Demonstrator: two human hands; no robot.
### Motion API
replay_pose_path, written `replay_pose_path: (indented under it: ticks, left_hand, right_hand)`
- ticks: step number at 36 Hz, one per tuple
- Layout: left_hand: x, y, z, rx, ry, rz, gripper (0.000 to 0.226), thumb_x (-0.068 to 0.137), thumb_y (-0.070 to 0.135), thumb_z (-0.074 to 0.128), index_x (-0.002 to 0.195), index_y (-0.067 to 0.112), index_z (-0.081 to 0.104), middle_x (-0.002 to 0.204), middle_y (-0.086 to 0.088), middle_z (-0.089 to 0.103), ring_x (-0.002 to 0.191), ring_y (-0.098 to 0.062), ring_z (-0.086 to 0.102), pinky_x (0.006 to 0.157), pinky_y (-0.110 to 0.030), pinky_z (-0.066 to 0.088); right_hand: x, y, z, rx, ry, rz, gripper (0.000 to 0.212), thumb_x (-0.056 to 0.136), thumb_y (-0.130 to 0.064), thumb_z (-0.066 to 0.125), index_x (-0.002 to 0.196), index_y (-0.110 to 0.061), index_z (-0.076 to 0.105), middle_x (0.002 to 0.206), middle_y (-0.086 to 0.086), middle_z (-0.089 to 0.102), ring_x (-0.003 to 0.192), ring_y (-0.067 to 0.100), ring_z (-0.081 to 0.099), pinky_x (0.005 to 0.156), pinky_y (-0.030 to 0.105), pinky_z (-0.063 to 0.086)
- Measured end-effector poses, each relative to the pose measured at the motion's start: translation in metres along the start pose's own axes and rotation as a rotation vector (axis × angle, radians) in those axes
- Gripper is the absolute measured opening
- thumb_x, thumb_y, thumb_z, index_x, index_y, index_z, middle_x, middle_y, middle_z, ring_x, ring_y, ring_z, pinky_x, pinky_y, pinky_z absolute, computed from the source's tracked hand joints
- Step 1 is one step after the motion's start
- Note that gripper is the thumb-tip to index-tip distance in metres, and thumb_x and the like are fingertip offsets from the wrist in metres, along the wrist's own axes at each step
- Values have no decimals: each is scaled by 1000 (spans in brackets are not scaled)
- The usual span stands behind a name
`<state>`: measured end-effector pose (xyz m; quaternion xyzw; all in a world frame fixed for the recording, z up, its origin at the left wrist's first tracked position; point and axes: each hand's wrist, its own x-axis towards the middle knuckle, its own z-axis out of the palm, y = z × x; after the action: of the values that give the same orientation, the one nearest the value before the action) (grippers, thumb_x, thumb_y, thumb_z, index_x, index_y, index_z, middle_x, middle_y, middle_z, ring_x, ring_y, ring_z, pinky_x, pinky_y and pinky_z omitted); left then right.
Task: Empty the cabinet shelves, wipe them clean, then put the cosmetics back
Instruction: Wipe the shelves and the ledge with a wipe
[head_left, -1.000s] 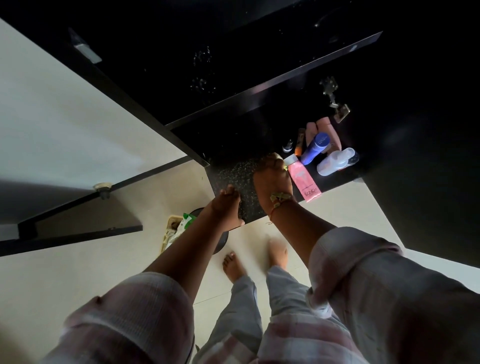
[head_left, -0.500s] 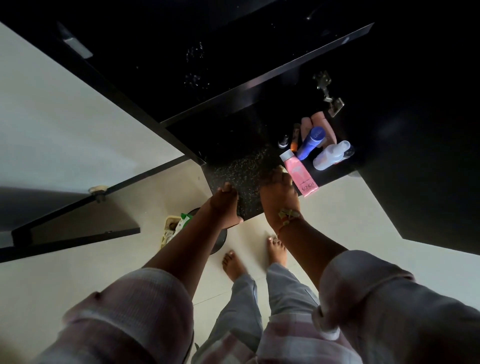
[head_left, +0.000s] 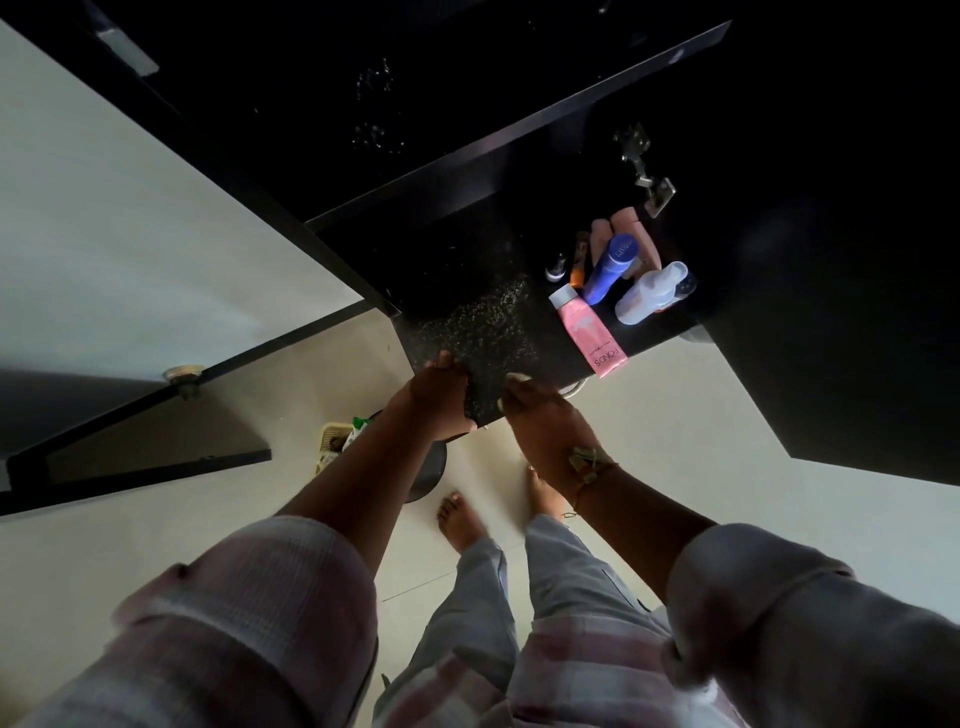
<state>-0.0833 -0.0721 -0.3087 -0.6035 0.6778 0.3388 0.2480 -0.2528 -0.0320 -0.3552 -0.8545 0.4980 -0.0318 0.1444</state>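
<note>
The black cabinet shelf (head_left: 467, 291) is speckled with pale dust on its left part. My left hand (head_left: 441, 400) curls over the shelf's front edge. My right hand (head_left: 545, 421) is just right of it at the same edge and pinches a small white cloth (head_left: 514, 379) that peeks out past the fingers. On the right part of the shelf lie a pink tube (head_left: 592, 332), a blue bottle (head_left: 610, 267), a white bottle (head_left: 649, 296), a small orange tube (head_left: 579, 265), a tiny dark bottle (head_left: 557, 267) and two peach tubes (head_left: 628, 223).
A metal hinge (head_left: 644, 171) sits on the cabinet wall above the cosmetics. An open glass door (head_left: 156, 431) with a knob juts out at the left. On the floor under my arms are a small basket (head_left: 332, 447), a round black object (head_left: 431, 467) and my bare feet.
My right hand has slid back from beside the pink tube to the shelf's front edge. My left hand has stayed at the edge. The cosmetics have not moved.
</note>
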Motion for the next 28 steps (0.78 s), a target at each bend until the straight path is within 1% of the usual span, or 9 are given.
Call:
replay_pose_path:
  ticks: [3, 6, 8, 14, 17, 20, 21, 24, 28]
  left_hand:
    - [-1, -1, 0, 1, 6, -1, 98, 81, 40, 71, 153, 9, 12, 159, -21, 6, 145, -38, 18, 116, -41, 27]
    - [-3, -2, 0, -6, 16, -13, 100, 82, 38, 72, 154, 7, 10, 160, -18, 1, 146, -37, 15, 117, -40, 25]
    - [-3, -3, 1, -18, 21, -14, 100, 82, 37, 72, 153, 6, 9, 161, -17, 0, 147, -36, 13, 118, -40, 24]
    - [-7, -6, 3, -22, 26, -8, 102, 82, 33, 74, 154, 6, 5, 161, -16, -3, 148, -34, 9, 118, -39, 22]
    - [-7, -10, 3, -12, 17, 5, 103, 81, 31, 74, 154, 9, 5, 161, -15, -2, 147, -34, 12, 117, -40, 24]
    - [-8, -11, 2, 4, 9, 20, 105, 81, 33, 74, 154, 9, 2, 161, -16, -1, 147, -35, 14, 116, -39, 24]
    - [-8, -12, 2, 1, 13, 26, 104, 81, 33, 74, 154, 7, 3, 161, -16, 0, 147, -34, 14, 116, -38, 23]
    - [-9, -14, 2, 7, 24, 39, 102, 82, 30, 74, 154, 8, 5, 161, -14, -1, 147, -33, 13, 116, -37, 23]
    - [-9, -14, 1, 13, 13, 15, 99, 84, 21, 72, 154, 10, 2, 162, -10, -6, 148, -30, 10, 117, -38, 22]
  right_hand:
    - [8, -4, -3, 113, 17, -85, 35, 81, -8, 42, 99, -5, 72, 104, 13, 71, 89, 34, 69, 67, 39, 61]
    - [20, 6, -15, 166, 53, 61, 28, 88, -10, 54, 114, -4, 64, 114, 17, 65, 95, 36, 65, 75, 42, 59]
    - [28, 17, -21, 179, 73, 201, 34, 96, -23, 42, 122, -7, 59, 119, 16, 62, 101, 33, 62, 82, 39, 55]
    - [39, 18, -18, 279, -4, 374, 36, 100, -27, 35, 119, -9, 60, 122, 12, 59, 114, 31, 55, 96, 41, 46]
    - [21, -1, -5, 452, 98, 252, 30, 92, -10, 54, 119, 0, 64, 122, 21, 62, 114, 35, 59, 100, 44, 49]
    - [-5, -20, 1, 461, -155, 138, 35, 99, -21, 46, 129, -10, 60, 136, 9, 56, 126, 23, 52, 107, 27, 39]
    - [-12, -23, 4, 422, -115, 89, 37, 98, -23, 42, 126, -11, 63, 134, 8, 58, 123, 23, 55, 103, 26, 43]
    - [-23, -19, 14, 408, -55, -76, 48, 90, -24, 32, 114, -7, 70, 123, 13, 66, 112, 30, 64, 93, 41, 55]
    - [0, -5, -6, 537, 43, 88, 37, 95, -20, 45, 124, -6, 63, 129, 12, 61, 117, 20, 59, 102, 36, 48]
